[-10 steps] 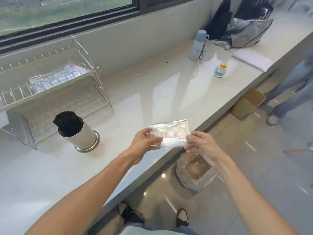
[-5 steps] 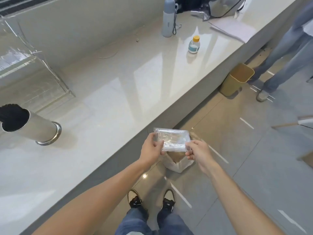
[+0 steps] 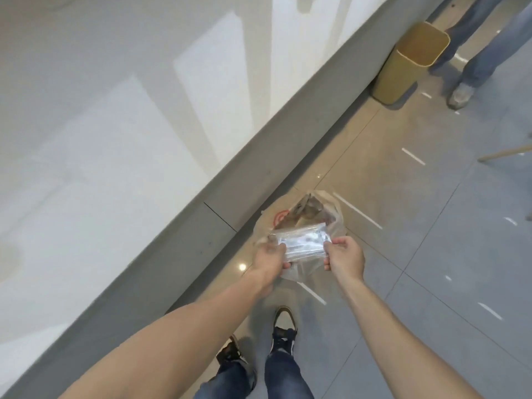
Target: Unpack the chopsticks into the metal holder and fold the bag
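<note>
Both hands, left hand [image 3: 270,259] and right hand [image 3: 344,256], grip the folded bag [image 3: 303,244]; no legible writing.

Bare forearms, blue jeans and dark low sneakers, seen from the head camera.

Both forearms were bare from the bottom edge of the view to the wrists, with no sleeve, watch or band on either. The left hand [image 3: 269,256] and the right hand [image 3: 344,256] wore no gloves, and no rings could be made out. Below the arms, the legs were in blue denim jeans [image 3: 283,375], the cloth slightly faded and creased near the hems. The right sneaker [image 3: 285,329] was dark with black laces, a pale toe cap and a light sole edge. The left sneaker [image 3: 230,352] was similar but partly hidden by the left forearm.
</note>
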